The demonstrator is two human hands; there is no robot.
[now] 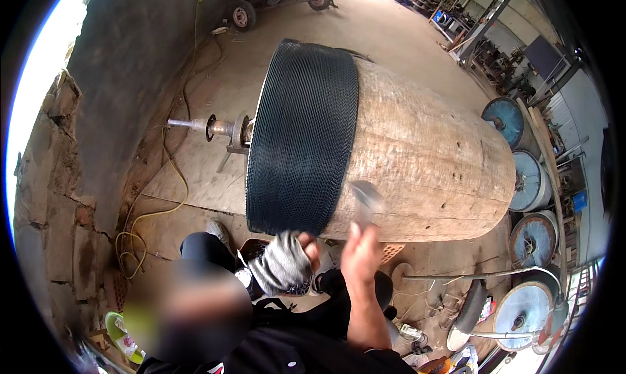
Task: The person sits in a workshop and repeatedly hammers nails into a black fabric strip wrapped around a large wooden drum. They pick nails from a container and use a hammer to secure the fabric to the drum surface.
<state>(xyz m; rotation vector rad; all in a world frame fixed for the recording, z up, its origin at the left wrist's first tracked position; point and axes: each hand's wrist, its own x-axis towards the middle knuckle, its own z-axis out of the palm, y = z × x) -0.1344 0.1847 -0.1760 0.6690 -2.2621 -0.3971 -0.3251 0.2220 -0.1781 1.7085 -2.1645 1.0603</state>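
Observation:
A large wooden roller [417, 159] lies across the view in front of me. Closely packed rows of black toothed strip [303, 139] cover its left part. At the lower edge of these rows is my left hand [283, 263], in a grey fingerless glove, its fingers curled. Whatever they may hold is hidden. My bare right hand [362, 253] is closed around a tool, probably a hammer [367, 196], whose metal head is smeared by motion. The head shows against the roller's bare wood, just right of the black rows; whether it touches cannot be told.
A metal shaft [218, 127] juts from the roller's left end. Yellow cord [173, 211] loops over the floor near the brick wall [65, 224]. Several round drums [531, 237] line the right side. A wheeled cart [280, 2] stands far back. Beneath the roller sits a brown crate [391, 251].

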